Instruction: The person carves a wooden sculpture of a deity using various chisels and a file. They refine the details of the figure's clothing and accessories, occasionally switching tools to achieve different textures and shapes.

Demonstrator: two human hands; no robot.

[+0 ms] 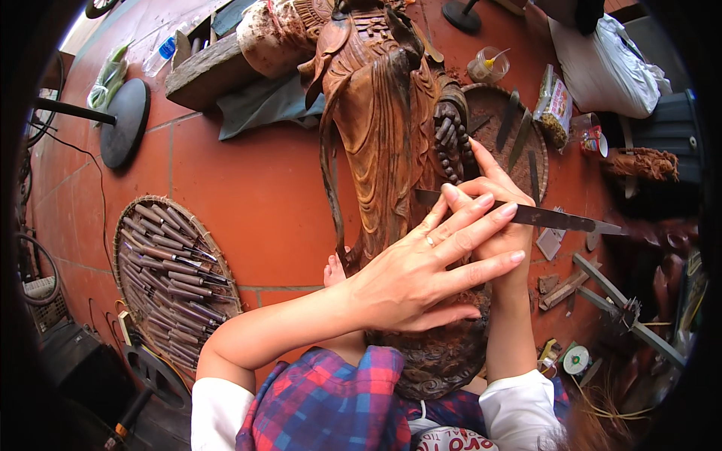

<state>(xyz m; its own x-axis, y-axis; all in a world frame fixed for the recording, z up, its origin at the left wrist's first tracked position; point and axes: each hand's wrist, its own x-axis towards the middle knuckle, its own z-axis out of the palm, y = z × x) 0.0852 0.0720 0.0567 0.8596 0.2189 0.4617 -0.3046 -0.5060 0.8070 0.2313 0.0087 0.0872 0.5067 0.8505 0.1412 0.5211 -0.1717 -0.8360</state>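
Note:
A carved brown wooden statue (374,139) of a robed figure stretches away from my lap, its base close to my body. Carved beads and a hand run down its right side. My right hand (499,197) is closed round a dark flat file (558,219), whose narrow pointed end sticks out to the right. Its index fingertip reaches the beads, and the file's other end lies against the robe. Over my right hand and the file lies my left hand (421,272), fingers spread and a ring on one. The left thumb is mostly hidden.
A round woven tray (233,270) of wooden-handled carving tools lies at left. Another round tray (543,161) holds flat files. Nearby are a jar with a brush (487,66), a white sack (613,68) and a metal frame (624,307). A wooden block (214,74) supports the statue's far end.

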